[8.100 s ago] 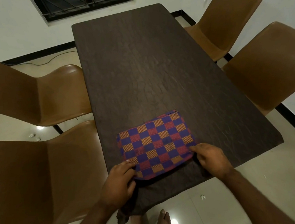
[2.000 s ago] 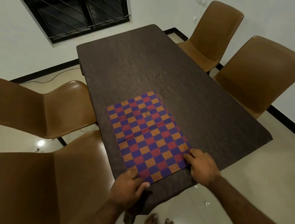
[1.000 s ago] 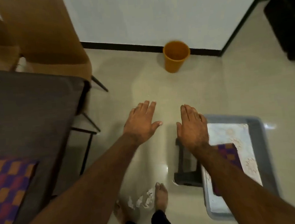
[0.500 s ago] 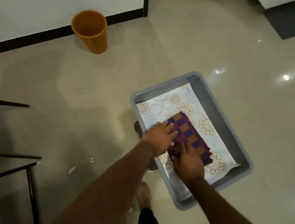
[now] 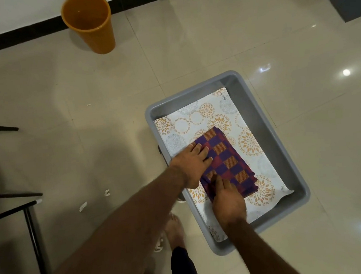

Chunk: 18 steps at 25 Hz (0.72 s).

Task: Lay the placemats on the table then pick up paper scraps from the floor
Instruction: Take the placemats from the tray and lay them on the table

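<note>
Head view: grey rectangular plastic tray (image 5: pixel 260 119) on floor, lined with white floral-print sheet (image 5: pixel 203 115). Folded purple-and-orange checked cloth placemat (image 5: pixel 227 161) lies inside tray. Left hand (image 5: pixel 191 164) flat on it, fingers straight. Right hand (image 5: pixel 227 198) at placemat's near corner, fingertips hidden; grasping or not, cannot tell. White paper scraps (image 5: pixel 83 206) left of tray; dark table frame (image 5: pixel 31 235) further left, cut off.

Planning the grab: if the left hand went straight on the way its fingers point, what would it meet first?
The left hand would slide across the folded checked placemat it touches; beyond that, probably the floral placemat beneath.
</note>
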Tool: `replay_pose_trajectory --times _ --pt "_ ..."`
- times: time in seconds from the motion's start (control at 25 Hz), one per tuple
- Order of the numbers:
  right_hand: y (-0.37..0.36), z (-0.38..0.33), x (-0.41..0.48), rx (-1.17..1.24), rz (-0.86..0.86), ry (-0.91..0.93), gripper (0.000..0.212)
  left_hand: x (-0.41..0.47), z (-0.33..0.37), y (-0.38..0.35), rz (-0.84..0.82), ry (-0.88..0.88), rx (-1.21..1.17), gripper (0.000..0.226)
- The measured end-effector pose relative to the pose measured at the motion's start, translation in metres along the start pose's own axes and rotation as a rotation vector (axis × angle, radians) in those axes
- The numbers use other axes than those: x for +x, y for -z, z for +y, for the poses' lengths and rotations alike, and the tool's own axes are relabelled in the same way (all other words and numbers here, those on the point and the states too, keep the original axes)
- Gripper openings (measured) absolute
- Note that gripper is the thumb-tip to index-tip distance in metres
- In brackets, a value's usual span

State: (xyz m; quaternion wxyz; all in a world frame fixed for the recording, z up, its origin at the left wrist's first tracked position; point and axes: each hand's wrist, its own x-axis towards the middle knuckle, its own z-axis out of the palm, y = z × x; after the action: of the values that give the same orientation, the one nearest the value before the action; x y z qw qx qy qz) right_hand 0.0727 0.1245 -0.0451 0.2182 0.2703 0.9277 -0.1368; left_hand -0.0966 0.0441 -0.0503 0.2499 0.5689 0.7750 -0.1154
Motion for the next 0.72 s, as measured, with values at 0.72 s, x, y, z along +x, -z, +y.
replay_pose_trajectory --times 0.72 --pt "0.226 -0.072 0.052 0.042 0.192 0.505 0.039 -0.169 -0.073 0.079 0.454 0.444 -0.464 0.022"
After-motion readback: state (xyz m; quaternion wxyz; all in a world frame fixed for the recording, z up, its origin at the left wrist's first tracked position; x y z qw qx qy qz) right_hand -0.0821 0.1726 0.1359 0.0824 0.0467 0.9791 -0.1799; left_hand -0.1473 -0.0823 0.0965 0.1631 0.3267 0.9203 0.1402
